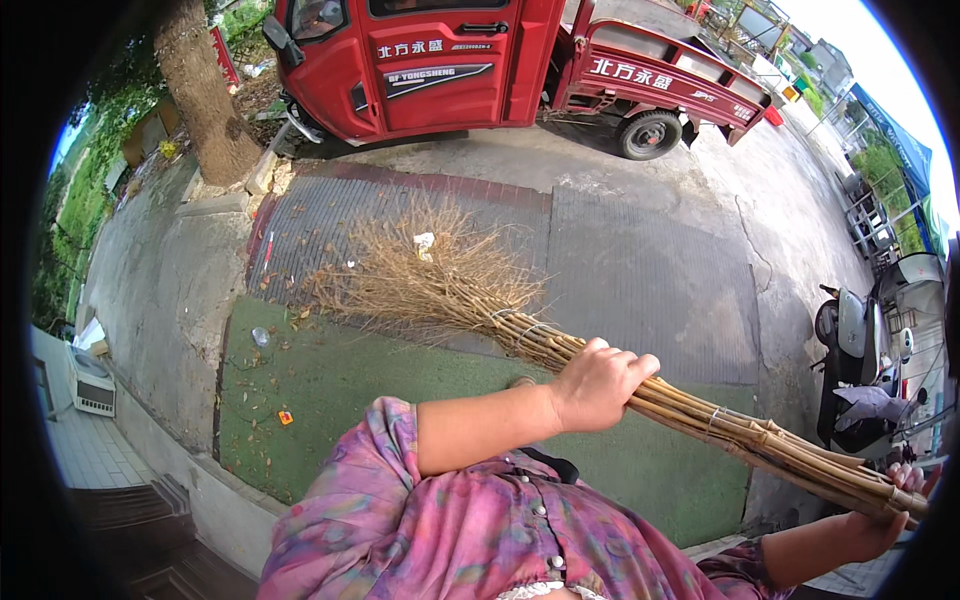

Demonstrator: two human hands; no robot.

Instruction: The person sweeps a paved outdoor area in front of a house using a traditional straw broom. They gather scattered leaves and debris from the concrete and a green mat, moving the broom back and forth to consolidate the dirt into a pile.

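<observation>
A long bamboo broom (720, 418) slants across the view, its handle toward the lower right and its spread twig head (410, 275) toward the upper left. My left hand (603, 385) is closed around the bundled stalks at about mid-length. At the handle's end, my right hand (880, 520) grips the stalks, with its fingertips showing on the far side. Wire loops bind the bundle. The twigs lie over a dark ribbed mat (650, 270). Among them sits a crumpled white scrap (424, 243). Dry leaves are scattered around the twig head.
A green mat (330, 375) lies nearer me, holding a clear plastic cup (261, 336) and a small orange wrapper (286, 418). Beyond stand a red cargo tricycle (430, 75) and a tree trunk (205, 90). A scooter (855, 350) is parked at the right.
</observation>
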